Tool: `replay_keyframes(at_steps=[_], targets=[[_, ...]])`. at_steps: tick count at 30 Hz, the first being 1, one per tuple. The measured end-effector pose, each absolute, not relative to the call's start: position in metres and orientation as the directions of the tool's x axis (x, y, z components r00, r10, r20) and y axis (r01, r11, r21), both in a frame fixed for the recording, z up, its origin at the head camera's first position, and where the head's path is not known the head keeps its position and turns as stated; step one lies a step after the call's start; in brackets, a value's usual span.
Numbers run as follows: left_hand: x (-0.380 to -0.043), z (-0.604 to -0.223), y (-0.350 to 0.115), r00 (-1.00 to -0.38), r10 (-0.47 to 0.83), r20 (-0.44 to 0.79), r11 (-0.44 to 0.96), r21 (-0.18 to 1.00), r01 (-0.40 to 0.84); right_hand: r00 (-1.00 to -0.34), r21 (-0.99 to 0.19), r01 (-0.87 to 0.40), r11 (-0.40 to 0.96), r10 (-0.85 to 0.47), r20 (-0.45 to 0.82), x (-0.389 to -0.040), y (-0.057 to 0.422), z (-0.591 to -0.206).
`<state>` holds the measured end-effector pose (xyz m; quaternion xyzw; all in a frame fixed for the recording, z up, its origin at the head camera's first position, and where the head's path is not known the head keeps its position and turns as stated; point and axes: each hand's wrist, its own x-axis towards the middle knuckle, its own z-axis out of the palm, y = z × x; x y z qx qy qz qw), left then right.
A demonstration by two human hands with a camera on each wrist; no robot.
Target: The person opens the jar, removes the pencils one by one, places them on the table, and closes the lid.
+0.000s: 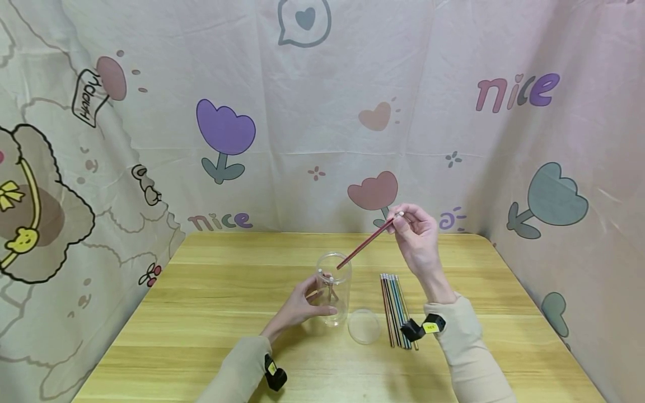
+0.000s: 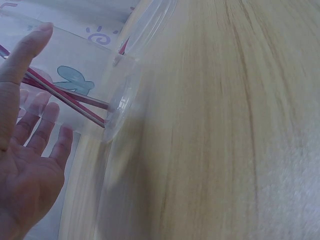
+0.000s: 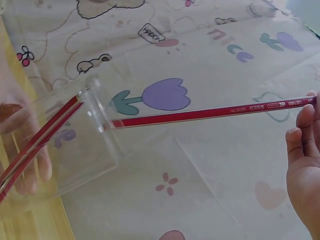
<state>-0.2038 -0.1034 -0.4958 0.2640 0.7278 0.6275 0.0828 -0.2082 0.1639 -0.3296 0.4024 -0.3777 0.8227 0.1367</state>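
Observation:
My left hand holds a clear plastic jar upright on the table, thumb across the front and fingers round the far side. Inside the jar lean two red pencils, crossing near the base in the left wrist view. Between its thumb and fingers, my right hand pinches another red pencil near its upper end. That pencil slants down to the left, and its lower tip is at the jar's mouth in the head and right wrist views.
A round clear lid lies on the wooden table just right of the jar. Further right, several pencils in different colours lie side by side. A printed cloth hangs behind and beside the table.

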Motion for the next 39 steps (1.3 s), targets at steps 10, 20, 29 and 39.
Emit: replay_keyframes(at_steps=[10,20,29,39], targets=[[-0.204,-0.496,-0.104,-0.849,0.484,0.212,0.066,0.959,0.277,-0.66,-0.44,-0.48,-0.759,-0.018,0.751,-0.205,0.173,-0.324],[-0.204,-0.497,-0.104,-0.847,0.484,0.219,0.064,0.957,0.284,-0.663,-0.389,-0.486,-0.782,0.04,0.747,-0.205,0.182,-0.322],[-0.205,-0.498,-0.104,-0.848,0.484,0.215,0.067,0.958,0.28,-0.667,-0.379,-0.524,-0.762,0.091,0.739,-0.207,0.195,-0.323],[-0.205,-0.497,-0.104,-0.849,0.487,0.204,0.071,0.96,0.272,-0.694,-0.5,-0.504,-0.704,-0.014,0.719,-0.213,0.214,-0.333]])
